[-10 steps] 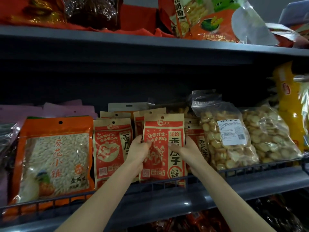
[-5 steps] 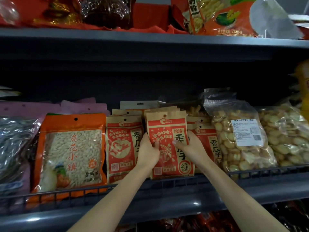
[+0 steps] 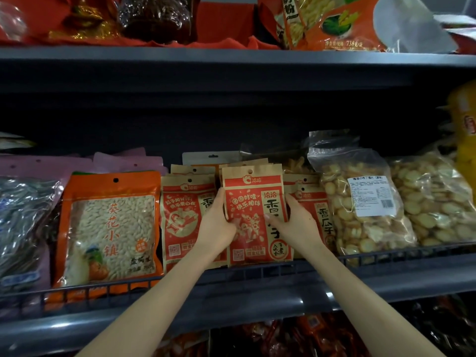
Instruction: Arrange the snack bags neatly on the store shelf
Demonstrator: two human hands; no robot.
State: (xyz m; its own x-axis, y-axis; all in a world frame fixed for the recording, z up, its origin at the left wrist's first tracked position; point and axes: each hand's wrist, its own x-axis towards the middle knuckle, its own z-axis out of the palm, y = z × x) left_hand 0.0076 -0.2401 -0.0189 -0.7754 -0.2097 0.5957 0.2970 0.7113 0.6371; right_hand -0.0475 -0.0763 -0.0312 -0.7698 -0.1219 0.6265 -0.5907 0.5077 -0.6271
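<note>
Both my hands on the front red-and-kraft seed bag (image 3: 255, 215), mid shelf, standing upright behind the wire rail (image 3: 257, 275). L hand (image 3: 217, 225) wraps its left edge, thumb on the front face, fingers tucked behind. R hand (image 3: 296, 225) clamps the right edge same way, thumb across the print. So both closed on that one bag, bottom edge down at the rail.

Behind it, more bags of the same kind stacked, tops peeking out just above. Same-brand bag (image 3: 189, 217) touching on the left, partly under my L wrist. Another one (image 3: 318, 215) on the right, half hidden by my R hand. Further left, big orange bag w/ clear window of pale seeds (image 3: 109, 228), upright, leaning on the rail. Far left, clear bag of dark striped seeds (image 3: 23, 222), w/ pink bags (image 3: 128, 161) behind.

Right of the red bags: clear bag of small round biscuits w/ white label (image 3: 360, 202), then a second biscuit bag (image 3: 435, 199) beside it. Yellow pack (image 3: 466, 135) at far right edge, cut off.

Upper shelf edge (image 3: 231, 56) overhead, red packs and an orange noodle-type bag (image 3: 332, 21) on it. Text there too blurry to read much.
</note>
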